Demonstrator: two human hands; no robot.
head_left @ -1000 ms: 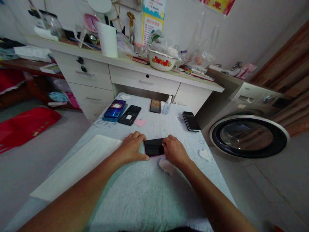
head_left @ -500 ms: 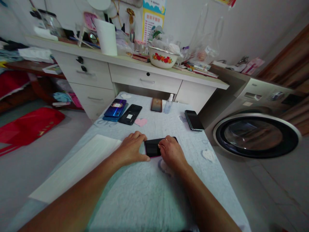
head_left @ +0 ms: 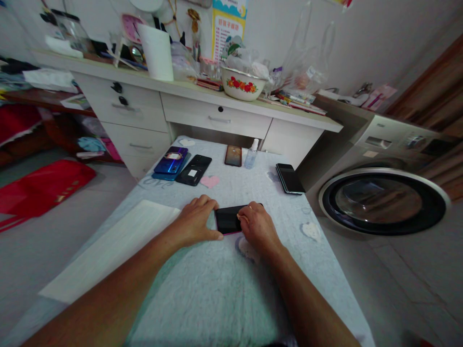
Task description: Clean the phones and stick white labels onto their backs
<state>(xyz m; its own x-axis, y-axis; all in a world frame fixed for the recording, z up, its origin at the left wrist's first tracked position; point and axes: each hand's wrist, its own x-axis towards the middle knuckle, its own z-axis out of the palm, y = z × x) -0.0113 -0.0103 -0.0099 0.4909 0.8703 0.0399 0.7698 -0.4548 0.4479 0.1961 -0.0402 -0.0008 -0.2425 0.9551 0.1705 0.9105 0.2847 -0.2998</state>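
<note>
A dark-screened smartphone [head_left: 227, 220] with a pinkish edge lies flat on the cloth-covered table. My left hand [head_left: 197, 219] holds its left end, thumb at the near corner and fingers at the far one. Over the right part of the screen, my right hand [head_left: 257, 224] presses down with its fingers curled together. A small pale bit shows at those fingertips; what it is, I cannot make out. The phone's right end is mostly hidden under this hand. Beyond the hands stand a clear spray bottle [head_left: 251, 154] and, beside it, a brownish phone-shaped item [head_left: 233, 156].
Blue phones [head_left: 170, 163] and a black phone [head_left: 194, 170] lie at the far left of the table, stacked dark phones [head_left: 290, 179] at the right. A long white sheet [head_left: 112, 250] is under my left forearm. A washing machine [head_left: 383, 144] stands to the right.
The view has shifted very slightly. Both hands keep nearly the same place on the phone, and nothing else has visibly moved.
</note>
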